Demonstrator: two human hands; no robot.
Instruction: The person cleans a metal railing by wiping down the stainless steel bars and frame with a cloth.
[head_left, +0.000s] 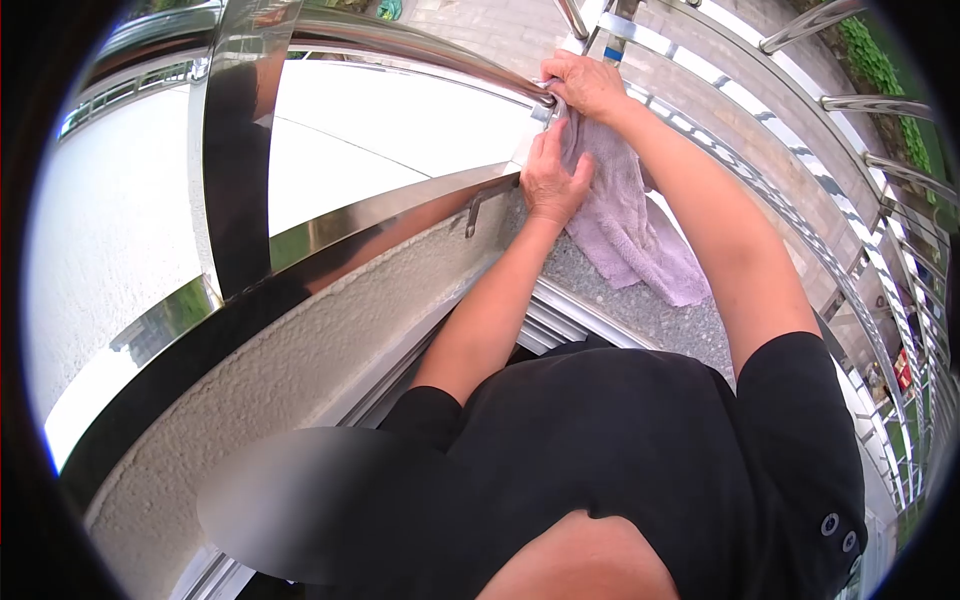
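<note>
A lilac-grey cloth (pixel 625 215) hangs from the corner where the shiny metal railing (pixel 430 55) meets a post, its lower end lying over the speckled stone ledge (pixel 650 320). My right hand (pixel 585 85) is closed on the cloth's top at the rail end, fingers bent over it. Just below, my left hand (pixel 555 175) rests against the cloth's left side, with thumb and fingers apart. What lies under the cloth at the corner is hidden.
A wide metal upright (pixel 240 150) and a lower metal strip (pixel 400 215) stand at the left, above a rough wall (pixel 270 340). A metal hook (pixel 472 215) hangs near my left forearm. Curved railing bars (pixel 820 220) run down the right, with paving beyond.
</note>
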